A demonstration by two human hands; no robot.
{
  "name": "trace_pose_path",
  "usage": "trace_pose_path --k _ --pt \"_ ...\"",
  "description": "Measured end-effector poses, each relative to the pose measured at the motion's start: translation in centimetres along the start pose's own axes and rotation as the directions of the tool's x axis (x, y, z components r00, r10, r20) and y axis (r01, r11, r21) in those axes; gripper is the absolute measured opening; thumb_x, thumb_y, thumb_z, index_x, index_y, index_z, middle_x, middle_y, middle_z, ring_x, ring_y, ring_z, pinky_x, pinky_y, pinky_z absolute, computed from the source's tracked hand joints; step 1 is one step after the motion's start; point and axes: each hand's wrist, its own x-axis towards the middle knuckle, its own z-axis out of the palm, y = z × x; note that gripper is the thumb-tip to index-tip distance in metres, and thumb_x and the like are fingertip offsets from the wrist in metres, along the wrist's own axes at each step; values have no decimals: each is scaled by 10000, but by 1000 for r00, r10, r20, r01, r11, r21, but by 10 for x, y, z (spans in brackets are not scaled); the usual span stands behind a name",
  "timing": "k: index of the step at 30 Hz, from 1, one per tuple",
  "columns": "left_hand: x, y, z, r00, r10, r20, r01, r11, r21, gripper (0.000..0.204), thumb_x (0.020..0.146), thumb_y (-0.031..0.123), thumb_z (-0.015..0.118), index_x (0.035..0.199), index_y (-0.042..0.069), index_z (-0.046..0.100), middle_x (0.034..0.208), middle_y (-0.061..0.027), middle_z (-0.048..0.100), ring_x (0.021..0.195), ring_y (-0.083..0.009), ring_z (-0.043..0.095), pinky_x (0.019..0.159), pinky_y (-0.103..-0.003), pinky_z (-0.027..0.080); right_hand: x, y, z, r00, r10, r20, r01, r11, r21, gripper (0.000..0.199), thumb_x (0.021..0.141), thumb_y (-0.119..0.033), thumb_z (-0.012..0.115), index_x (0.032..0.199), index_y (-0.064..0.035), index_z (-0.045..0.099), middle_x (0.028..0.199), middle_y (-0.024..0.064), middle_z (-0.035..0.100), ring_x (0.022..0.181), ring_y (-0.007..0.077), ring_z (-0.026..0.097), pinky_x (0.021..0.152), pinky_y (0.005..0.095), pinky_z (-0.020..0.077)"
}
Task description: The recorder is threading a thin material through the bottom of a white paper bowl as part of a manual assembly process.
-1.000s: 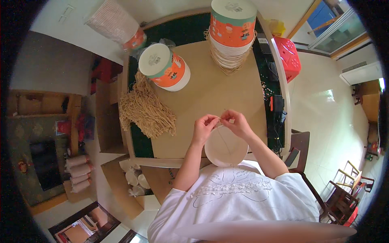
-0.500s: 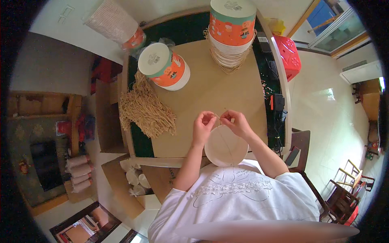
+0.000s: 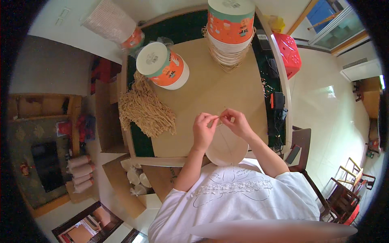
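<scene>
Two bare hands meet at the near edge of a table, their fingers drawn narrow: the left hand and the right hand each pinch with thumb and forefinger, fingertips almost touching, at a thin cord. The exact grip is too small to make out. The cord crosses the open mouth of a white tub, which sits below the hands, between the forearms and against the person's white shirt; what supports it is hidden. The hands and forearms cover parts of its rim. Beyond them, a brown cardboard sheet covers most of the table's dark green top. On its left side lies a loose heap of tan cords, and just behind that a short stack of tubs stands upside down, orange and green with white rims. Farther back, right of centre, a taller upside-down stack of the same pattern has cords hanging around its lower part. At the far left corner, a long plastic-wrapped stack leans at a slant. Black devices and cables crowd the right border, near scattered small pale bits. Past that edge are a red stool, a yellow bag and, nearer the person, a dark chair. At lower left, an open carton stands beside white cups.
</scene>
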Motion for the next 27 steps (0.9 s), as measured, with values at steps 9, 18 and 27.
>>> trace_pose_path --k 9,18,27 --pt "-1 -1 1 999 51 2 -51 997 49 103 706 50 665 806 70 651 765 -55 580 736 -200 560 667 -308 451 1 5 0 1000 -19 13 20 1000 -24 76 768 -68 607 825 -24 585 707 53 578 615 118 505 584 262 442" --pt "-2 -2 2 995 104 8 -104 992 71 112 706 45 658 813 72 642 768 -61 582 759 -224 560 668 -330 450 0 3 0 998 -54 14 55 998 -33 86 761 -63 613 829 -19 584 716 66 576 614 130 519 581 265 448" --pt "-4 -6 4 999 9 36 -8 1000 -20 97 750 46 631 846 43 622 787 -59 594 712 -194 580 662 -304 465 1 -1 -1 1000 -27 16 28 998 -56 97 778 -96 612 832 -16 595 730 72 587 615 141 522 585 274 448"
